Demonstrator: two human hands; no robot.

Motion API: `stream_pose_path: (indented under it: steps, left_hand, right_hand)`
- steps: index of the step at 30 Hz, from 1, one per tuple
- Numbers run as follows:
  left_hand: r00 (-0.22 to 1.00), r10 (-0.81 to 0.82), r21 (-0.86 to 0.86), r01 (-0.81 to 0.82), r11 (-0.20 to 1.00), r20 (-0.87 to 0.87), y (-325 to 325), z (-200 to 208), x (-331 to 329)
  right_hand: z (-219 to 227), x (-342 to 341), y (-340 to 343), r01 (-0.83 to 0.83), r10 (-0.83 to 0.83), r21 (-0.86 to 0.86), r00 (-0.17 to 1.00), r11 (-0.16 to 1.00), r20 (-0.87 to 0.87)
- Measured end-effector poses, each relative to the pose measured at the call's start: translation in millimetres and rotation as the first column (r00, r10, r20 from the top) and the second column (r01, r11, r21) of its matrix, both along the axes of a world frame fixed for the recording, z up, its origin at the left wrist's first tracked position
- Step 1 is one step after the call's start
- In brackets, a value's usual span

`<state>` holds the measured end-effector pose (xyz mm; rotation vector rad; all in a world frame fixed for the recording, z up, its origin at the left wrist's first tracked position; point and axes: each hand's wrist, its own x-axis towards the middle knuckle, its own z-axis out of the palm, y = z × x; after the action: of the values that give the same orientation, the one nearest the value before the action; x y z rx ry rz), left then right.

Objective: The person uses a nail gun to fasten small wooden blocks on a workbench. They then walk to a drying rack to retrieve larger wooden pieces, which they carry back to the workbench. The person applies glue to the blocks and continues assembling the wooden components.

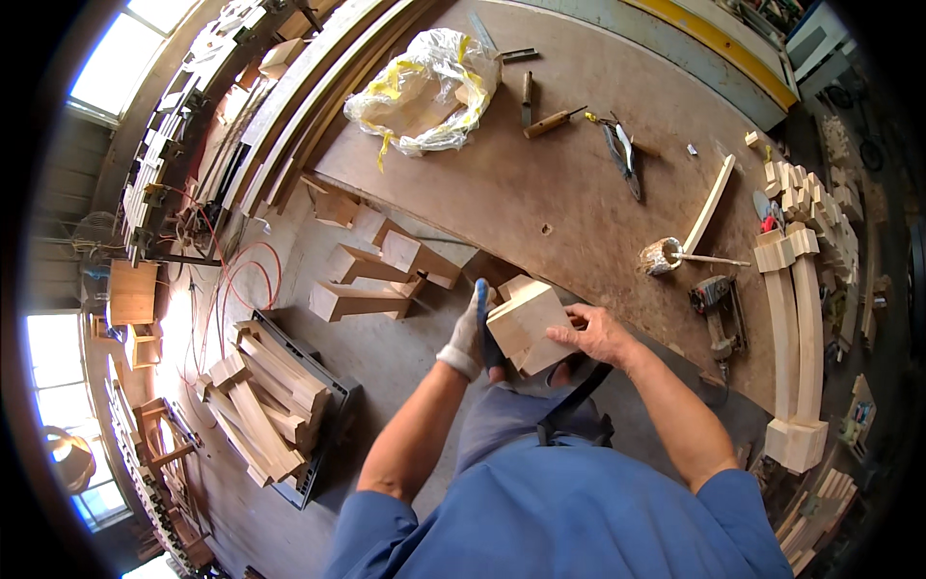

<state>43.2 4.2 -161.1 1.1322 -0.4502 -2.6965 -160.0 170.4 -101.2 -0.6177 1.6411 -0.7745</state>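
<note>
In front of my body, beside the workbench edge, I hold a pale wooden piece with a broad, block-like end (526, 328). My left hand (466, 335), in a whitish work glove with a blue fingertip, presses along its left side. The bare fingers of my right hand (600, 333) grip its right edge, thumb on the upper face. The lower part of the piece is mostly hidden beneath its end. Several similar wooden pieces (362, 265) stand on the floor, ahead and to the left of my gloved hand.
The brown workbench (579, 198) carries a plastic bag (424, 92), pliers (622, 159), a screwdriver (552, 123), a crusted pot with a stick (661, 256) and a power drill (716, 314). Curved wooden legs (796, 338) lie right. A black crate (328, 405) of wooden parts sits left, near red hose (256, 275).
</note>
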Motion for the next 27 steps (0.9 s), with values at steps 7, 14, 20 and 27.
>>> stream_pose_path:
  steps: [7,14,20,27]
  left_hand:
    - [0.991,0.135,-0.304,-0.128,0.944,0.002,49,33,9]
    - [0.975,-0.144,-0.516,0.214,0.83,0.172,17,31,-12]
    - [0.928,-0.352,-0.585,0.353,0.73,0.121,-25,46,-45]
    - [0.822,-0.464,-0.616,0.561,0.553,0.332,-59,23,-54]
  right_hand:
    - [-27,12,14,-0.003,-0.01,0.086,0.989,0.996,0.15]
    - [-33,29,28,0.311,-0.256,-0.054,0.858,0.949,0.446]
    - [-27,45,16,0.462,-0.371,-0.055,0.772,0.885,0.515]
    - [-38,69,2,0.607,-0.457,-0.023,0.621,0.794,0.637]
